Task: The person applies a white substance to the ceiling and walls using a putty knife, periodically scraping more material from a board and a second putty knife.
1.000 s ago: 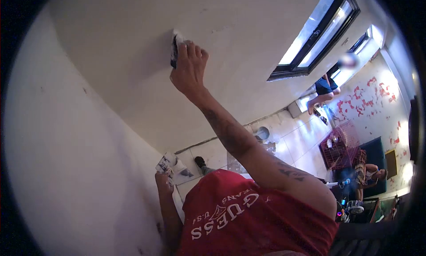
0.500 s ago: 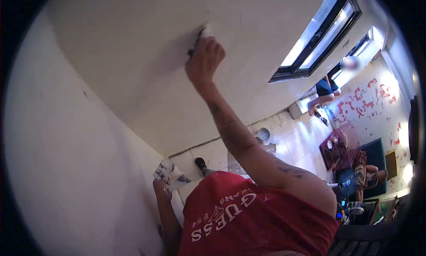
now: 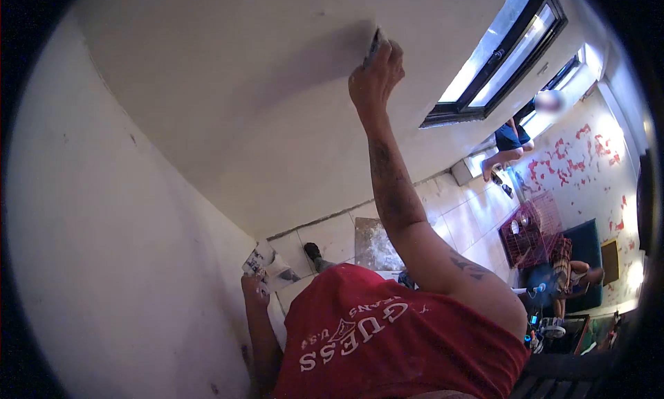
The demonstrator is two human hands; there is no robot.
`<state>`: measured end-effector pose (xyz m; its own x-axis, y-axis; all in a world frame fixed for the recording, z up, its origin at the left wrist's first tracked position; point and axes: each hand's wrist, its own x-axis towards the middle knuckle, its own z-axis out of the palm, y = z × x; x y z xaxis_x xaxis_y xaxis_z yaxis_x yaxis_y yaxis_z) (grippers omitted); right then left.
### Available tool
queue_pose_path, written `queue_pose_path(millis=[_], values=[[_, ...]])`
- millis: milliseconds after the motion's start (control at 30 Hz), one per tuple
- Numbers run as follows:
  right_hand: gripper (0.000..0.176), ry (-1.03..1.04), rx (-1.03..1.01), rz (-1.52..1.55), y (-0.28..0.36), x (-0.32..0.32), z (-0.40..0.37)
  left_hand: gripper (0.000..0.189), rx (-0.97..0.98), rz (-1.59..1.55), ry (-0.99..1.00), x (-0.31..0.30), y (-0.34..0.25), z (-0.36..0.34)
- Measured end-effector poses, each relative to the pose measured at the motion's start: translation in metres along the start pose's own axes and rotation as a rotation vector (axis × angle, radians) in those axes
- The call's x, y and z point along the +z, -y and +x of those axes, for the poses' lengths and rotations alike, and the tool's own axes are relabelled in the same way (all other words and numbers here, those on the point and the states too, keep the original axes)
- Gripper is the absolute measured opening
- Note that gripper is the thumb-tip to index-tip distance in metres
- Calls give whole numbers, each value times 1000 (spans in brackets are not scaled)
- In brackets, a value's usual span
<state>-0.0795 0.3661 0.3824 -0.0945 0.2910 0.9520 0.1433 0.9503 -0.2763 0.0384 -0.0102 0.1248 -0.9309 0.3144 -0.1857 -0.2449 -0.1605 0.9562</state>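
My right hand is raised against the pale wall, its fingers closed round a flat, dark-edged putty knife. The blade's edge meets the wall, and a shadow falls to its left. Low at the left, beside the other white wall, my left hand grips a small container smeared with white and dark marks. Its exact shape is hard to make out.
A dark-framed window is at the upper right. A white-spattered board lies on the tiled floor. Farther right are a red wire cage, a person in dark shorts and another person seated.
My right hand has moved right and slightly up along the wall with the putty knife. The spattered floor board shows more fully. My left hand has barely shifted.
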Motion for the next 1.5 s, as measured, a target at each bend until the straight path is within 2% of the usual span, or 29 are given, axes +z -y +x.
queue_pose_path(millis=[100,167,200,233,333,433,500,533,567,600,633,667,700,767,833,867,900,933,967,1000,1033,1067,1100,1200,1267,1300,1367,1433,1500], values=[[40,-2,-12,-145,23,19,-6,19,448,645,63,-25,34,4],[38,15,-49,-157,52,29,-22,10,838,872,11,-23,35,12],[37,-28,-103,-129,66,32,-33,11,699,688,0,-19,34,11],[37,39,-103,-43,84,25,-40,12,553,508,-13,-8,26,7],[43,436,-139,292,117,-4,-79,18,88,-124,-60,8,7,17],[53,607,-37,1023,90,-30,-138,28,204,-152,-46,20,-12,17],[54,896,778,1472,76,-67,-175,35,96,-418,-32,19,-20,27],[58,1002,897,1639,69,-81,-187,39,42,-551,-36,19,-24,32],[62,1072,1059,1313,64,-95,-204,35,295,-69,116,13,-19,32],[60,1134,828,1055,64,-118,-214,32,673,722,42,7,-13,32],[58,1137,918,1277,75,-136,-215,29,1014,1094,-128,2,-8,32],[62,1191,886,1273,61,-131,-243,33,899,1119,-104,2,0,38],[65,1216,720,1312,57,-127,-260,35,661,680,-1,-2,29,57],[67,1158,346,1283,63,-128,-277,36,280,-23,20,10,33,52],[68,990,-52,1114,70,-128,-285,35,-11,-547,-73,46,-32,18],[67,1159,-9,1093,65,-127,-294,34,294,-27,-14,34,-15,16],[63,992,-101,1107,57,-124,-317,34,420,160,-3,27,3,18],[61,1060,-171,980,49,-128,-327,34,550,340,-13,20,21,21],[59,964,-175,1013,41,-132,-338,37,757,660,-22,18,11,16],[61,1167,-208,1055,9,-114,-375,39,984,956,-93,17,-1,11],[63,1569,-160,889,18,-135,-334,37,905,925,-131,12,7,6],[64,1572,-101,851,3,-144,-342,35,826,892,-168,7,15,2],[65,1572,-31,688,-6,-143,-338,33,687,510,-159,6,19,-1],[67,1147,329,809,-66,-91,-323,29,34,-613,-96,22,-15,-13],[66,656,138,662,-80,-63,-257,27,5,-652,-58,4,8,-14],[64,533,61,550,-91,-46,-219,26,-7,-670,-40,-3,15,-10],[66,205,-33,278,-96,-30,-150,26,427,139,-43,11,4,-22],[65,186,114,273,-70,-35,-84,27,377,164,-51,12,10,-26],[64,105,80,220,-55,-17,-59,28,-166,-580,-56,4,32,-21]])
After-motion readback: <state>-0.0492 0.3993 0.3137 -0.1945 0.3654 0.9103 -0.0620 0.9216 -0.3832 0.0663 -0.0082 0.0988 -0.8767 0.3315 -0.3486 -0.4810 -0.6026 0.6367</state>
